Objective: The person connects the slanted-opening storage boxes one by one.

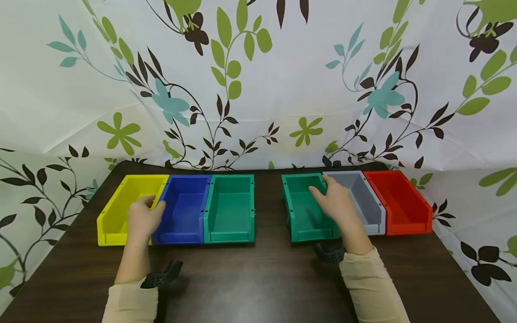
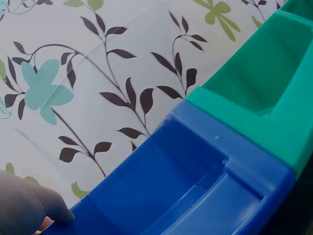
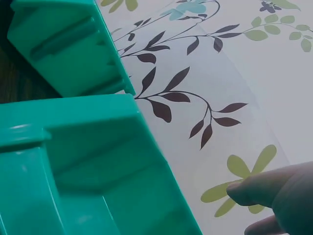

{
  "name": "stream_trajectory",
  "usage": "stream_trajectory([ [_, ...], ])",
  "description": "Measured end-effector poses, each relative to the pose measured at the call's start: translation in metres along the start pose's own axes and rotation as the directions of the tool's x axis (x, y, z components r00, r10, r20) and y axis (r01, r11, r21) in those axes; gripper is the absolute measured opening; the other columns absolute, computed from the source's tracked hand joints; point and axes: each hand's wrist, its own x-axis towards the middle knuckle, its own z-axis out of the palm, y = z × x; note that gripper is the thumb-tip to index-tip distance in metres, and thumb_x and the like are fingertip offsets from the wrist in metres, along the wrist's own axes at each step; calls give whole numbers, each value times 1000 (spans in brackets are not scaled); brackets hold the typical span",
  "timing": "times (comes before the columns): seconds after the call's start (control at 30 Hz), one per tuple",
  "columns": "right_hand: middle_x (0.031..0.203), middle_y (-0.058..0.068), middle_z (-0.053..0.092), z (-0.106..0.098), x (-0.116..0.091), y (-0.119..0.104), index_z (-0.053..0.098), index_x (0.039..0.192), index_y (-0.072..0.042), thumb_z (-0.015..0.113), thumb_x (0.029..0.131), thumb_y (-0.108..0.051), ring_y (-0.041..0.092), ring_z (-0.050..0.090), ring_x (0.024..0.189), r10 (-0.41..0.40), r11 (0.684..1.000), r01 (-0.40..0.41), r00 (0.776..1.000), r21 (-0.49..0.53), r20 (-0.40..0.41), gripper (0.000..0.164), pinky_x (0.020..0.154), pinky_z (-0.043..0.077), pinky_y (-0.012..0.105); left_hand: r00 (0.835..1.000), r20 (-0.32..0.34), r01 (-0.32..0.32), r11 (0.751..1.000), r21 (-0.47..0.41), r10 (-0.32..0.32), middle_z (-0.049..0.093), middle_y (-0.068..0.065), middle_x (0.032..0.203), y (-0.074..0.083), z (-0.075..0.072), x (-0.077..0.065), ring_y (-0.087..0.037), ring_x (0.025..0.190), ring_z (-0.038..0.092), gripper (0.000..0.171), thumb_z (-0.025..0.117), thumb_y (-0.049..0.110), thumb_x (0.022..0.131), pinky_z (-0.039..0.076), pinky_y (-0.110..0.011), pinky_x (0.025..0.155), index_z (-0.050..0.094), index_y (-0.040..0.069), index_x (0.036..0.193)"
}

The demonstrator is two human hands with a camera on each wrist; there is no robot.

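My left hand (image 1: 142, 217) is over the wall between the yellow bin (image 1: 115, 213) and the blue bin (image 1: 183, 211), fingers loosely bent, thumb apart from them. In the left wrist view the thumb (image 2: 54, 205) overlaps the blue bin's rim. On the other side, my right hand (image 1: 338, 199) hovers over the right-hand green bin (image 1: 304, 206) where it meets the grey bin (image 1: 363, 199). Its thumb and index finger are spread, with nothing between them. The right wrist view shows these fingers beyond the green bin's edge.
A second green bin (image 1: 232, 211) adjoins the blue one, with a gap to the right-hand group. At the far right end is a red bin (image 1: 404, 204). All stand on a dark wooden table (image 1: 242, 278), before a leaf-patterned cloth (image 1: 274, 103). Each wrist carries a black mount (image 1: 163, 274).
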Motion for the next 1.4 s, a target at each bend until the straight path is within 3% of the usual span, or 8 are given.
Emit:
stream_trajectory([
  [0.23,131,31,51,2,-1,-6,35,143,3,52,94,-41,42,59,105,-16,1000,16,1000,-1,1,69,84,50,54,990,-135,-35,996,80,46,49,-35,130,4,-1,-3,-50,120,45,49,46,16,91,36,-58,102,47,-14,131],
  [0.4,130,29,54,4,-1,-9,38,141,3,53,94,-40,40,61,102,-34,999,35,999,36,-20,65,82,50,52,940,-212,-249,963,104,266,48,-35,131,23,14,-11,-50,123,43,46,57,17,89,31,-59,105,53,-13,124],
  [0.53,128,26,56,8,-1,-12,43,139,2,54,94,-38,39,56,113,-44,994,46,999,104,-25,61,90,48,53,938,-96,-330,943,45,333,47,-31,135,36,26,-20,-47,127,42,50,58,23,90,32,-59,105,52,-10,128],
  [0.83,130,28,54,25,8,-6,41,137,10,55,94,-25,40,58,113,-67,989,53,994,138,91,58,87,52,48,939,214,-257,962,-89,271,52,-27,133,35,45,-20,-40,120,53,58,57,30,93,46,-52,96,44,-6,137],
  [1.03,122,29,60,32,9,-3,40,138,10,50,91,-11,37,62,103,-37,985,20,995,169,94,53,53,45,29,937,242,-231,967,-112,252,52,-27,133,33,47,-17,-40,121,53,55,58,26,93,45,-52,98,45,-7,136],
  [1.13,99,25,69,33,10,-3,41,138,9,49,91,-10,28,64,69,-37,974,21,997,224,71,51,45,39,26,938,241,-221,966,-132,247,52,-28,133,34,48,-17,-40,121,52,55,58,25,93,45,-51,98,45,-7,136],
  [1.23,71,23,68,33,11,-3,41,138,9,49,91,-9,15,41,42,-41,958,28,998,286,38,51,41,36,25,939,244,-212,967,-144,243,52,-28,133,35,50,-18,-40,121,52,54,58,25,93,45,-51,98,46,-7,135],
  [1.4,96,28,69,31,11,-6,42,137,9,51,92,-11,21,65,61,-43,926,50,999,375,-26,50,49,45,24,935,250,-219,964,-154,252,53,-26,132,37,55,-21,-38,120,54,55,59,26,93,46,-49,97,46,-6,135],
])
